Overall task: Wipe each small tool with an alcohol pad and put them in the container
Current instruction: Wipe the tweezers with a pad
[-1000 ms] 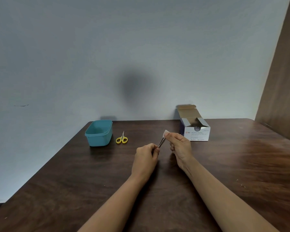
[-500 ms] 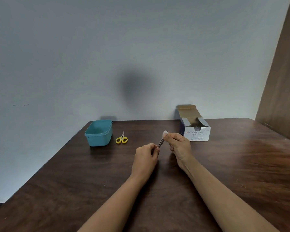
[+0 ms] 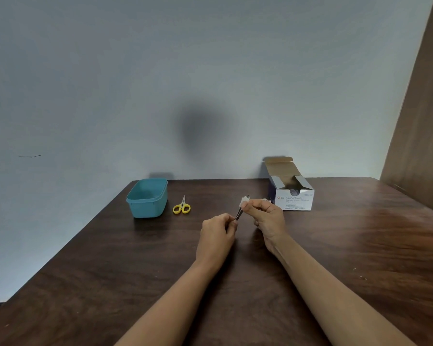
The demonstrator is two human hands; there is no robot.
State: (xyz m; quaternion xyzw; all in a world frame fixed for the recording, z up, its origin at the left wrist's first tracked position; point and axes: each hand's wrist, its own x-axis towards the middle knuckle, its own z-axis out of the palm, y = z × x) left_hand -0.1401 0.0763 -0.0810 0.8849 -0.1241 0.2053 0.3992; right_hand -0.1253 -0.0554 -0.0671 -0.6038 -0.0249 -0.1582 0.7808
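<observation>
Wiping in progress: my left hand [image 3: 216, 231] pinches the lower end of the slim metal tool [image 3: 239, 213] above the table [image 3: 110, 270], and my right hand [image 3: 268, 218] pinches the alcohol pad [image 3: 243, 201] round its upper end. I judge a steady hold and full-length strokes best. Beyond, the scissors [image 3: 182, 207] wait beside the container [image 3: 147, 198]. A second ago the pad stood flatter, and the hands have barely shifted.

Container [image 3: 146, 204], scissors [image 3: 182, 207], tweezers [image 3: 239, 213], pad [image 3: 243, 201], box [image 3: 294, 202]: one each.
</observation>
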